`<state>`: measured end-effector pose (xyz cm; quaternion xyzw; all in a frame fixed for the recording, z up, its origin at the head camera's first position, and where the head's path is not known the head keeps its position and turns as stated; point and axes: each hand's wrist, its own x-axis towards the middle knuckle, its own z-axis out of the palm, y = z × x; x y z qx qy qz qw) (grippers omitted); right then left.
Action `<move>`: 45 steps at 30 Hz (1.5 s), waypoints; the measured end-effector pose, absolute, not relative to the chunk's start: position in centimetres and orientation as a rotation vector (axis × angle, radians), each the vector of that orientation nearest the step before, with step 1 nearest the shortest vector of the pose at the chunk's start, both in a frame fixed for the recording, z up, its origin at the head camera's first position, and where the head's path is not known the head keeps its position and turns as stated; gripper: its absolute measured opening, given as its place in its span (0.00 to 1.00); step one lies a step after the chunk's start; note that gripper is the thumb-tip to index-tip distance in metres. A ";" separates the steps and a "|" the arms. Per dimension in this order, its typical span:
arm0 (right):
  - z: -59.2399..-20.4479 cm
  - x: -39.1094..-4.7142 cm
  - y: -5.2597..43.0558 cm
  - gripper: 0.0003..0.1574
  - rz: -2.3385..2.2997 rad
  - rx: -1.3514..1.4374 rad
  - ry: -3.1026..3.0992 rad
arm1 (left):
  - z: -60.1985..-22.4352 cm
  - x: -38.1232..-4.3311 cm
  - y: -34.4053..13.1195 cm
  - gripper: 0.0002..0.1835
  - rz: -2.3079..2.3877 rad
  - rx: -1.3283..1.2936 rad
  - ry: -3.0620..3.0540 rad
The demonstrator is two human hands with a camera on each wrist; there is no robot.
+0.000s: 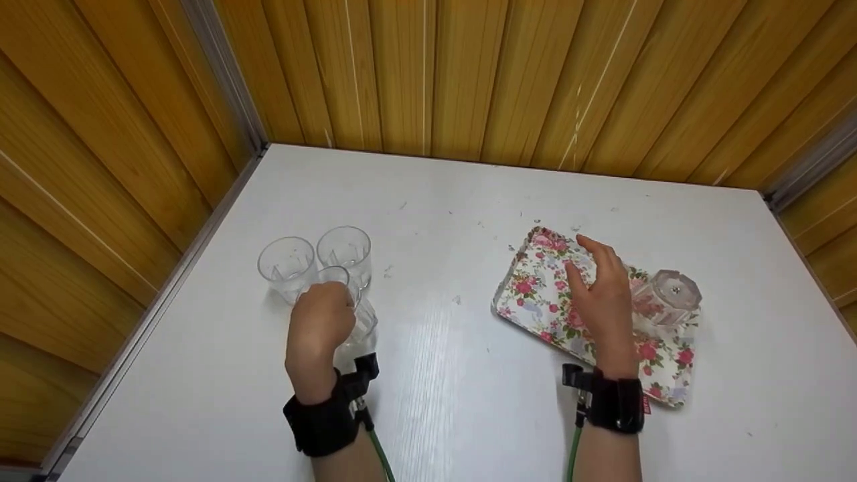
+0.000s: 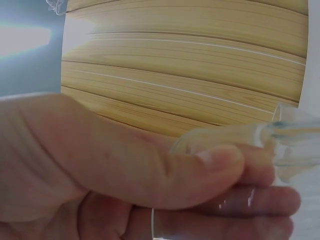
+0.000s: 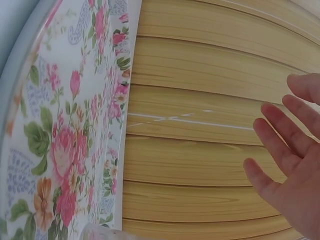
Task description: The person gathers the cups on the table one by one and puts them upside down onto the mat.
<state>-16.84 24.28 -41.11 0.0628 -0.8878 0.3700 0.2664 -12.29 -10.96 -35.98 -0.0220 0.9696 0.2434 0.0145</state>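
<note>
My left hand (image 1: 321, 321) grips a clear drinking glass (image 2: 220, 136), the thumb on one side and the fingers curled round the other. Just beyond it, two more clear glasses stand on the table with their mouths up, a left one (image 1: 286, 264) and a right one (image 1: 345, 251). Over the flowered tray (image 1: 535, 294) hovers my right hand (image 1: 604, 304), fingers spread and holding nothing. An upside-down glass (image 1: 673, 294) rests on the tray, to the right of that hand.
The white table (image 1: 435, 281) is bounded by wood-look panels at the back (image 1: 455, 80) and on the left (image 1: 100, 181). Each wrist wears a black strap, the left strap (image 1: 321, 422) and the right strap (image 1: 616, 405), with a green cable.
</note>
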 end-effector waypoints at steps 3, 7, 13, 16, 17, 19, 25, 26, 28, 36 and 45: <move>-41.2 -16.8 24.0 0.27 1.013 0.204 -2.431 | -36.1 -12.3 -11.0 0.23 0.778 -0.056 3.029; -41.2 -16.7 23.9 0.28 1.015 0.226 -2.471 | -36.1 -12.6 -11.0 0.23 0.791 -0.055 3.031; -41.2 -16.7 23.9 0.28 0.986 0.212 -2.510 | -36.1 -12.7 -11.0 0.24 0.805 -0.039 3.059; -41.3 -16.7 23.9 0.28 0.987 0.201 -2.533 | -36.1 -12.7 -11.0 0.24 0.804 -0.030 3.073; -41.3 -16.7 23.9 0.29 0.989 0.197 -2.542 | -36.1 -12.7 -11.0 0.24 0.810 -0.032 3.070; -41.4 -16.7 24.0 0.29 0.997 0.192 -2.556 | -36.2 -12.8 -11.0 0.25 0.829 -0.033 3.054; -41.4 -16.7 24.1 0.30 1.009 0.204 -2.572 | -36.4 -13.0 -10.8 0.27 0.902 -0.031 3.012; -41.4 -16.7 24.1 0.30 1.003 0.208 -2.572 | -36.4 -13.1 -10.7 0.27 0.907 -0.032 3.016; -41.4 -16.7 24.1 0.30 0.999 0.210 -2.574 | -36.4 -13.1 -10.7 0.26 0.923 -0.028 3.023; -41.2 -16.8 24.2 0.33 1.004 0.216 -2.603 | -36.4 -13.4 -10.4 0.06 0.909 0.016 3.086; -41.2 -16.8 23.9 0.37 0.996 0.240 -2.618 | -36.4 -13.6 -10.2 0.04 0.880 0.044 3.117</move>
